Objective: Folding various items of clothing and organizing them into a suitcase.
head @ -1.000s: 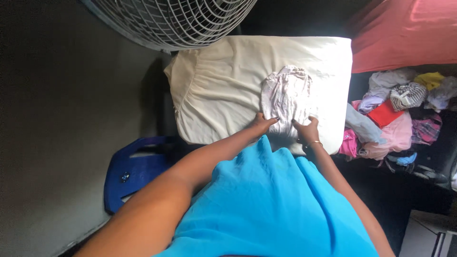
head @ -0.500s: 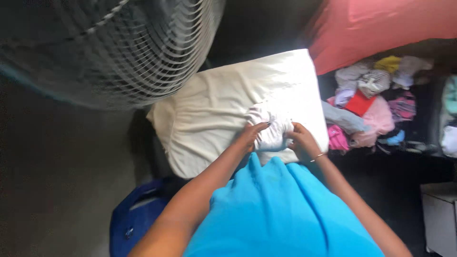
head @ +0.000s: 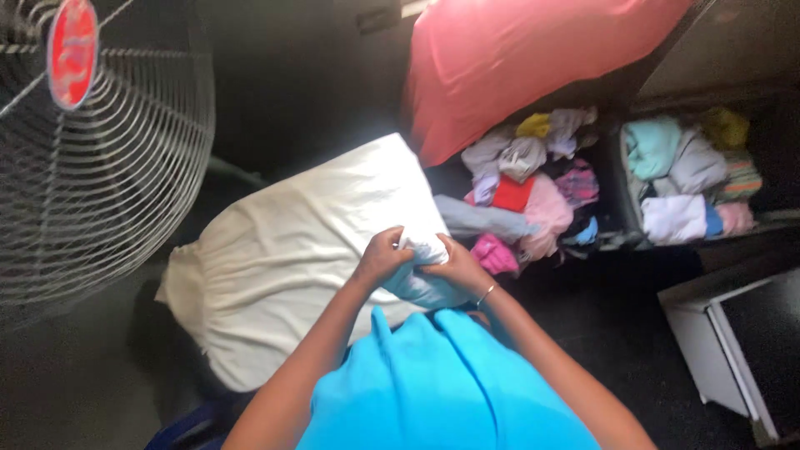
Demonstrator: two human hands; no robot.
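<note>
I see my left hand (head: pixel 382 260) and my right hand (head: pixel 457 267) close together over the edge of a cream pillow (head: pixel 283 267). Both hands are clenched on a small white cloth (head: pixel 422 247), which is bunched between them; the left fingers are curled over its left side and the right hand grasps it from the right. The cloth sits just above the right corner of the pillow, and a pale part of it hangs down under my hands, touching the pillow. On my right wrist there is a thin bracelet (head: pixel 486 293). Below my arms I see my blue shirt (head: pixel 442 383). At the left stands a large fan (head: pixel 92 150) with a wire grille and a red centre. Right of the pillow lies a pile of mixed clothes (head: pixel 533 200), and above it a big red cushion (head: pixel 533 58). Further right is a second heap of clothes (head: pixel 692 175), and at the bottom right a white cabinet (head: pixel 733 350).
</note>
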